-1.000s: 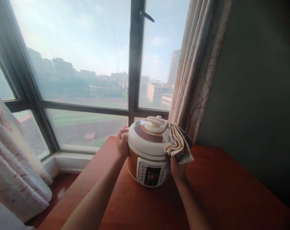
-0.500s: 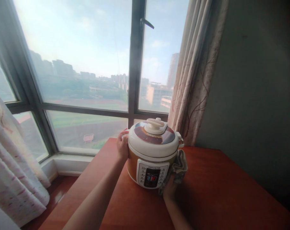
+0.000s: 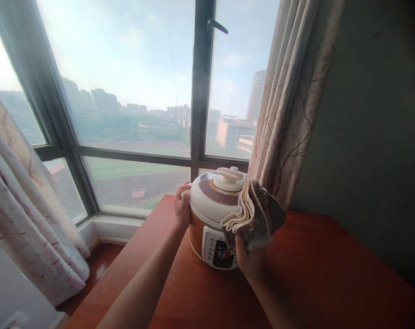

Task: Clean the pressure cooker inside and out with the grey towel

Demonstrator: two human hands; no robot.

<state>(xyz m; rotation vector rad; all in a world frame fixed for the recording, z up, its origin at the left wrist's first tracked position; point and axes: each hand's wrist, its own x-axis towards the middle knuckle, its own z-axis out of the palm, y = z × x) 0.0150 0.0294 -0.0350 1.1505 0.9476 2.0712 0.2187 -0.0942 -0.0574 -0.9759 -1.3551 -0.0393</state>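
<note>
A white and orange electric pressure cooker [image 3: 210, 208] stands on a reddish wooden table [image 3: 313, 274] by the window. My left hand [image 3: 182, 208] grips the cooker's left side, at the rim of the lid. My right hand [image 3: 248, 262] holds a folded beige and grey cloth [image 3: 253, 217] up against the cooker's right front, covering part of the lid and control panel [image 3: 221, 253]. The lid's white knob [image 3: 229, 177] shows above the cloth.
A large window with a dark frame [image 3: 200, 91] and a handle [image 3: 217, 25] rises behind the cooker. Patterned curtains hang at the right [image 3: 286, 105] and at the left [image 3: 25, 205]. A dark wall [image 3: 375, 128] borders the table on the right.
My right hand has lifted the cloth from low beside the cooker's base up to the lid's right front. The left hand stays on the cooker's side. The view has shifted slightly.
</note>
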